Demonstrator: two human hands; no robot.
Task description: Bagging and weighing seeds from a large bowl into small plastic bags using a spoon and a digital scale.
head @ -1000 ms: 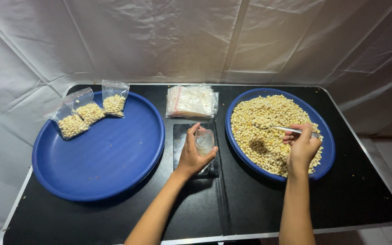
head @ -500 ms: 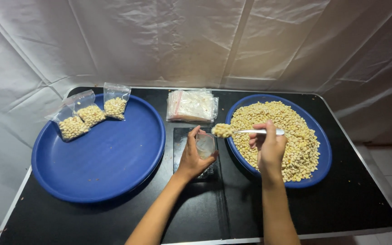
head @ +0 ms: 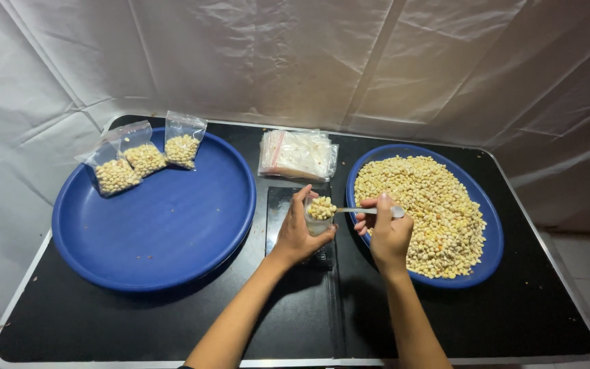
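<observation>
My left hand (head: 297,232) grips a small clear bag (head: 317,224) held upright over a small black scale (head: 283,208) in the middle of the table. My right hand (head: 386,231) holds a spoon (head: 363,210) by its handle. The spoon's bowl is heaped with yellow-white kernels (head: 321,207) and sits right over the bag's mouth. To the right is a blue plate (head: 489,225) piled with the same kernels (head: 425,205).
A big blue plate (head: 165,219) lies at the left, with three filled small bags (head: 146,156) on its far rim. A stack of empty clear bags (head: 298,154) lies behind the scale. The black table (head: 513,321) stands against white sheeting.
My right hand lifted a spoonful out of the kernel pile and carried it left to the mouth of the bag. My left hand stayed on the bag.
</observation>
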